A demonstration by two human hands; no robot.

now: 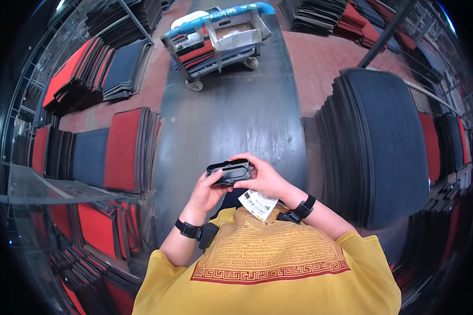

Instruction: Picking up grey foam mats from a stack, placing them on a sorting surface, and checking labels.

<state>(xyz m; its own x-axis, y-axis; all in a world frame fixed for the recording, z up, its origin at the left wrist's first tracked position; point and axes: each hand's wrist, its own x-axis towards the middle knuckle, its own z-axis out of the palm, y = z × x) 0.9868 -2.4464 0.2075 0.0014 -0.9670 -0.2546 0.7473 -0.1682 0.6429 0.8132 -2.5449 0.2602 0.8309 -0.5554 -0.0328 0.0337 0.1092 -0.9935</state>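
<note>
black device, seemingly plastic, bridges left hand and right hand

A warehouse or stockroom of some kind is suggested by the surroundings. Thick piles of red mats and dark blue mats are ranged along both sides of a grey aisle, which is bordered by reddish flooring, and metal racks are seen. Farther up the aisle, a wheeled trolley is loaded with a carton and flat red pieces
</note>
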